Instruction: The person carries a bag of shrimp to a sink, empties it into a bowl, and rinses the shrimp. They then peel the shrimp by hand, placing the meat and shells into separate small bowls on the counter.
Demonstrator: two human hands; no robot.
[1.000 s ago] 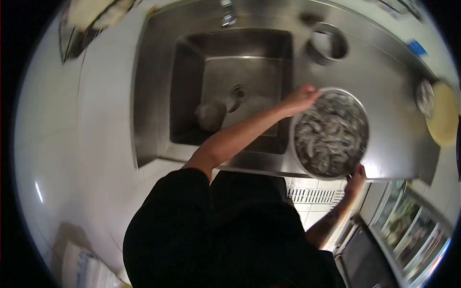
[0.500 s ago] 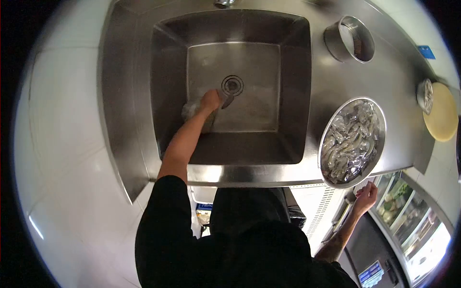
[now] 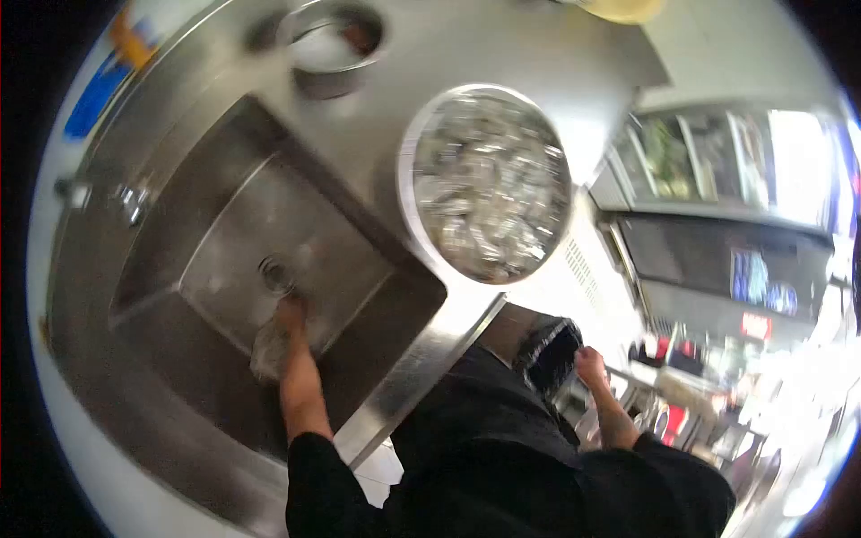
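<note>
My left hand [image 3: 291, 314] is down in the metal sink [image 3: 296, 206], just below the drain [image 3: 276, 276]. Its fingers look closed but are smeared by motion, and what they grip cannot be made out. Against the wrist lies a pale, see-through, bag-like thing [image 3: 267, 351]. My right hand [image 3: 589, 365] hangs outside the counter with curled fingers, beside a black plastic bag [image 3: 549, 357], and nothing shows in it. Up and to the right of the sink stands a large round metal bowl [image 3: 408, 179] full of shiny greyish pieces that look like shrimp.
A smaller metal pot [image 3: 327, 82] stands on the counter behind the sink. The faucet [image 3: 133, 202] is at the sink's far side. A yellow round thing [image 3: 628, 9] lies at the top edge. A glass-fronted display case [image 3: 717, 161] stands to the right.
My view has turned right, so sink and bowl appear rotated and farther left. The left hand stays low in the sink by the drain. The right hand now appears beside the black bag.
</note>
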